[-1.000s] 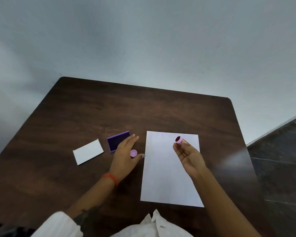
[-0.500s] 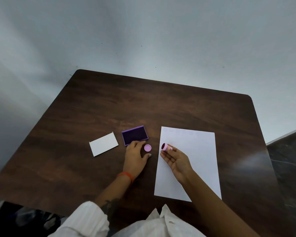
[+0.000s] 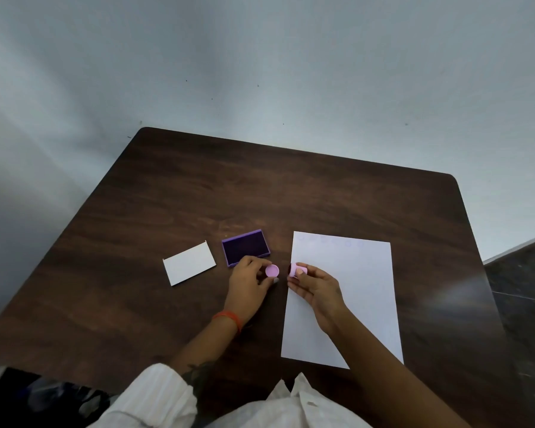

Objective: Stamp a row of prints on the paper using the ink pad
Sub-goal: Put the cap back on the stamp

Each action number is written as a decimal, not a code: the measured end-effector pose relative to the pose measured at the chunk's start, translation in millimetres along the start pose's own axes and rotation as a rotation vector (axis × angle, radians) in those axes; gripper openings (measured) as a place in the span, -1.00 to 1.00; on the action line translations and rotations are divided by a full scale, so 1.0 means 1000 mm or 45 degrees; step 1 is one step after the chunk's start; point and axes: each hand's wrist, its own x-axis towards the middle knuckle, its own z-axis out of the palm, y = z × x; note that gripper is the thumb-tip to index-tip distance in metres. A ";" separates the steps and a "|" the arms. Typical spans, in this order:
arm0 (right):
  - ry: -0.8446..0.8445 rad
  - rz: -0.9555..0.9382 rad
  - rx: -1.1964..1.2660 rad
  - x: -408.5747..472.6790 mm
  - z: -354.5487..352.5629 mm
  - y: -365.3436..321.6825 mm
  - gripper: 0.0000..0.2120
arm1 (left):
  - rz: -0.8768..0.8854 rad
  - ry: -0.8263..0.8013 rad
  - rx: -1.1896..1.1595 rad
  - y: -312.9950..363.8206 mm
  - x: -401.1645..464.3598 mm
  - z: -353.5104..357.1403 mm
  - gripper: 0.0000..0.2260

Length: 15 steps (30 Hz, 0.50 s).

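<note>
A white sheet of paper [image 3: 349, 291] lies on the dark wooden table [image 3: 198, 196], with a faint row of pale prints along its top edge. My right hand [image 3: 317, 288] holds a small pink stamp [image 3: 297, 269] over the paper's left edge, its dark inked face turned left. My left hand [image 3: 249, 287] grips the stamp's round pink cap [image 3: 272, 270], a short gap from the stamp. The open purple ink pad [image 3: 245, 247] sits just beyond my left hand.
A white rectangular lid or card [image 3: 189, 263] lies left of the ink pad. The table's right edge borders a dark tiled floor [image 3: 525, 288]. A pale wall rises behind the table.
My right hand has carried the stamp left from over the paper toward the cap. My left fingers have closed on the cap. The camera view has shifted.
</note>
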 end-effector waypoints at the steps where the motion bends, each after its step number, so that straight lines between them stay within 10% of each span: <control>1: -0.015 -0.043 -0.052 -0.001 0.002 -0.002 -0.76 | 0.019 -0.001 -0.005 0.002 -0.002 -0.002 -0.72; 15: -0.152 -0.464 -0.526 -0.014 0.012 -0.017 -0.79 | 0.162 0.101 -0.143 0.012 -0.014 -0.026 -0.76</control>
